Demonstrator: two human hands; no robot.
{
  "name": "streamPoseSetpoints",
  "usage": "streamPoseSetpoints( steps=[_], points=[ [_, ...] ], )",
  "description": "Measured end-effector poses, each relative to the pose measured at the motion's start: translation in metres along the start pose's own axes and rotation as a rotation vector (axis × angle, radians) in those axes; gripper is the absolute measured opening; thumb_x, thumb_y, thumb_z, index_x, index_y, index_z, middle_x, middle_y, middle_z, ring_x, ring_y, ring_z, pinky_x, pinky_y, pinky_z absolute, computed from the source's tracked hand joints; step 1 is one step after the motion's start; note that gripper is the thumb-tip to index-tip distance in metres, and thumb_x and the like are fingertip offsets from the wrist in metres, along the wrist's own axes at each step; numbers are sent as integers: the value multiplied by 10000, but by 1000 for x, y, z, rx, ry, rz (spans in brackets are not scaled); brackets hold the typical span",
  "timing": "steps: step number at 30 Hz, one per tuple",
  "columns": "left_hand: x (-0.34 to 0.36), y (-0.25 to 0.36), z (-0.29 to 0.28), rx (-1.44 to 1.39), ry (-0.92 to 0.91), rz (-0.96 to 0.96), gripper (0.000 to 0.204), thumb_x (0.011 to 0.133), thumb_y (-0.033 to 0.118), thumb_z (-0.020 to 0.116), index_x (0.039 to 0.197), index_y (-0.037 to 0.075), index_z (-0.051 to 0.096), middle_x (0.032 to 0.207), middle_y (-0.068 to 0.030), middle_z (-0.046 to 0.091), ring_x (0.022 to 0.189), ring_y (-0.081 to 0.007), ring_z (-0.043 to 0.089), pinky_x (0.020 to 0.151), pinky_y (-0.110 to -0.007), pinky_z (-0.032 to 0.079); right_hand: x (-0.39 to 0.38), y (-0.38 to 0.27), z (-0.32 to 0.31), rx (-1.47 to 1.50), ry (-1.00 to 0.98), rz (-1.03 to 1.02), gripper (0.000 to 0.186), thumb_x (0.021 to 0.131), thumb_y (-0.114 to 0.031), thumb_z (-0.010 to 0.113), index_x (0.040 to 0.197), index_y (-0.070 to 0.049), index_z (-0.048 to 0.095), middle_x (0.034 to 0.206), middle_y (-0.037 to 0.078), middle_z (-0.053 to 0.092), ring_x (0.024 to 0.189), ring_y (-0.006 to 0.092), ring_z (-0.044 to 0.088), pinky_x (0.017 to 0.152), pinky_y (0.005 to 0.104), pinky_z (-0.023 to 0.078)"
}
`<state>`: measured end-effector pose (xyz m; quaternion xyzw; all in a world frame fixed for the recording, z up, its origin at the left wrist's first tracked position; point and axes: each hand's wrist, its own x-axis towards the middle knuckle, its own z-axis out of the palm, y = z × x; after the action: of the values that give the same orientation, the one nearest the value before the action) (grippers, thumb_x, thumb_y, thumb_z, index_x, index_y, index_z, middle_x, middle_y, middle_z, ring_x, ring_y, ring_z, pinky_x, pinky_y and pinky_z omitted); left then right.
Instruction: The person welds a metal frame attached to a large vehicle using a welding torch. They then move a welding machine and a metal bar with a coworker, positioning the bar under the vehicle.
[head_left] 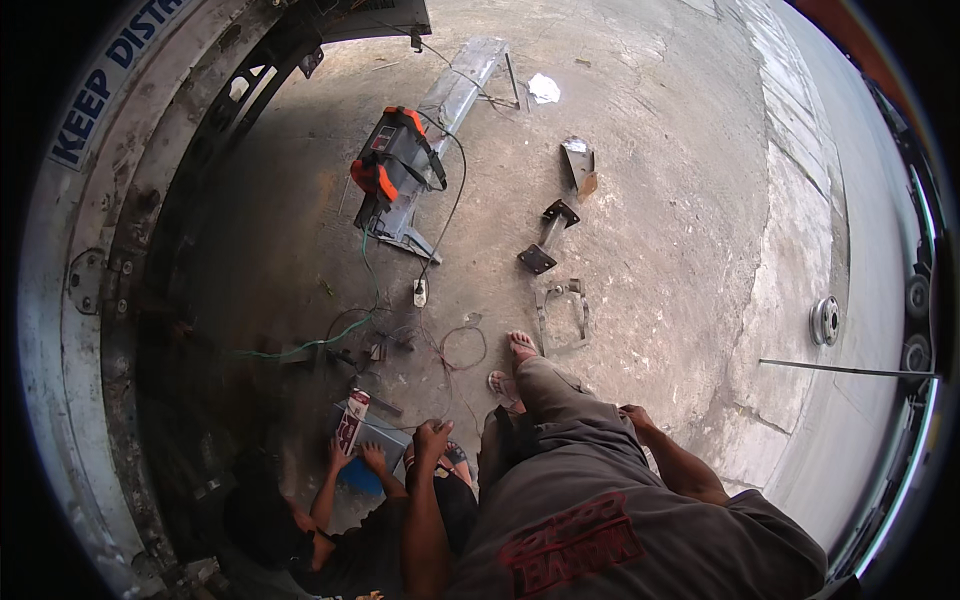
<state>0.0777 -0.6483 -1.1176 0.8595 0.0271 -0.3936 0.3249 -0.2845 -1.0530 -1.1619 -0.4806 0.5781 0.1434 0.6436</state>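
Note:
My left hand (433, 438) is raised in front of me at the lower middle, its fingers curled closed. Whether something thin is in them I cannot make out. Beside my hip, my right hand (634, 416) rests against my brown shorts (570, 405) with its fingers bent in, and what they hold, if anything, is hidden. To my left a person in dark clothes (375, 545) sits low. One of that person's hands (340, 456) touches a long red-and-white box (351, 420); the other hand (374, 458) lies on a grey flat piece (388, 436), near a blue item (361, 477).
An orange-and-black welding machine (392, 160) stands on a metal bench (465, 85). Cables and a white socket (420, 292) lie on the concrete. Ahead are a plated metal post (550, 235), a bracket (578, 170) and a metal frame (562, 310). A wheel (825, 320) lies right; a vehicle side (60, 330) rises left.

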Motion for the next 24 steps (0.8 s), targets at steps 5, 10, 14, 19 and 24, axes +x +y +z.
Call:
streamPoseSetpoints(
  steps=[5,10,14,19,24],
  points=[
    [-21,-61,19,-159,-149,-212,438,929,325,786,1118,-68,744,869,-126,761,642,-169,697,552,-317,533,-27,-35,0,-195,16,-124,417,998,-277,706,1162,107,705,1037,165,747,897,215,705,768,366,562],
    [-52,-110,56,-340,-52,-341,338,927,289,784,1058,-22,784,849,-89,758,696,-175,735,623,-316,572,-8,-44,-20,-150,-33,-142,418,983,-269,706,1167,106,714,1060,166,752,973,208,692,838,362,552],
    [-73,-106,56,-508,51,-214,479,930,221,733,1336,0,604,1111,-111,700,987,-214,695,785,-351,548,12,-79,3,-349,-34,-286,400,951,-252,690,1158,88,732,1096,176,758,1010,216,691,873,370,545],
    [-65,-175,43,-1274,-325,-235,546,957,306,707,1391,-4,586,1142,-108,724,876,-226,713,776,-391,571,27,-94,24,-400,-87,-437,334,955,-204,663,1153,53,746,1078,139,761,997,214,685,863,355,543],
    [-19,-119,53,-802,-166,-134,410,980,365,684,1138,-13,703,904,-78,737,772,-212,728,820,-376,552,94,-121,6,-355,-162,-283,391,978,-249,659,1212,61,712,1093,140,764,954,225,707,847,366,562]
  ],
)
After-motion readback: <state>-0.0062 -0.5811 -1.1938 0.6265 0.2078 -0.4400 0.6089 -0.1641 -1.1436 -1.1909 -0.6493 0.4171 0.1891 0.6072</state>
